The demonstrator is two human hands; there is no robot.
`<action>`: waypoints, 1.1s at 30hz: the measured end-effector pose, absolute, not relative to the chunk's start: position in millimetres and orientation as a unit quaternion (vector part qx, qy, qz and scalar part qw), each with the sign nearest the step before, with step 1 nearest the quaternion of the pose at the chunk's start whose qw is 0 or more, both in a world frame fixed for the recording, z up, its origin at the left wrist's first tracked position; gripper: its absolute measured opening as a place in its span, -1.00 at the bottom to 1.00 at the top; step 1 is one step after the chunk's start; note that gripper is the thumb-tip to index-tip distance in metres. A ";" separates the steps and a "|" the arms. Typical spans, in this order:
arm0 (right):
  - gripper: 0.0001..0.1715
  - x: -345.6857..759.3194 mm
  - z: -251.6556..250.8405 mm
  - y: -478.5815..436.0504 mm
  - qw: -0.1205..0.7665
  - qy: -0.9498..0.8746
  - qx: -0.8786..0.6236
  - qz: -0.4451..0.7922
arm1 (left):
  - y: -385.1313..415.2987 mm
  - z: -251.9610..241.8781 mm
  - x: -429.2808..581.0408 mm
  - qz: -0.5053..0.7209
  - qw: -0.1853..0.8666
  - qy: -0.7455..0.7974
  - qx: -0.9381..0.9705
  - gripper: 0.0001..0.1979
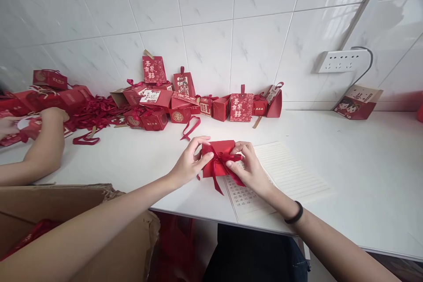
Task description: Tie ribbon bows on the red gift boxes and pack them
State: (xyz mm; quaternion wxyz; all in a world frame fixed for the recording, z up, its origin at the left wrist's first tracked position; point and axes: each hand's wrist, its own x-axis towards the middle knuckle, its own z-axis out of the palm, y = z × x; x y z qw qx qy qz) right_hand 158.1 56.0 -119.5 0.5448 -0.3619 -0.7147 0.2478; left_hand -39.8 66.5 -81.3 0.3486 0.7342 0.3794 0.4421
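A small red gift box (216, 158) with a red ribbon (222, 164) tied in a bow sits on the white table (346, 150) in front of me. My left hand (190, 161) grips the box's left side, fingers curled on its top edge and on the ribbon. My right hand (248, 166) pinches the bow's right loop, with a black band on its wrist. Ribbon tails hang down over the front of the box.
A lined paper sheet (291, 176) lies under my right hand. Several red boxes (178, 101) and loose ribbons (95, 112) are piled along the tiled wall. Another person's arm (42, 150) works at the far left. An open cardboard carton (66, 211) stands at lower left. A wall socket (342, 61) is at right.
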 end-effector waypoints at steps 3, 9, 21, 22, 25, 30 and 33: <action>-0.71 157.7 -119.1 56.1 0.547 -0.715 -0.380 0.213 | 62.5 -81.6 -33.9 0.439 0.305 0.400 0.744 -0.86; -0.76 159.4 -116.9 55.3 0.566 -0.701 -0.372 0.222 | 57.6 -77.7 -34.4 0.405 0.304 0.394 0.767 -0.81; -0.56 161.1 -111.0 58.3 0.560 -0.648 -0.376 0.354 | 59.3 -74.9 -34.3 0.396 0.357 0.446 0.719 -0.74; -0.55 161.1 -110.5 59.1 0.563 -0.638 -0.376 0.368 | 60.0 -74.7 -34.0 0.395 0.356 0.448 0.719 -0.74; -0.51 161.4 -109.9 61.8 0.569 -0.615 -0.380 0.391 | 61.7 -74.1 -34.4 0.394 0.345 0.440 0.729 -0.74; -0.51 162.4 -111.1 64.9 0.581 -0.607 -0.374 0.393 | 61.5 -74.1 -37.8 0.399 0.341 0.403 0.749 -0.83; -0.54 162.4 -111.7 64.6 0.582 -0.608 -0.368 0.394 | 60.1 -73.6 -36.4 0.410 0.358 0.386 0.745 -0.76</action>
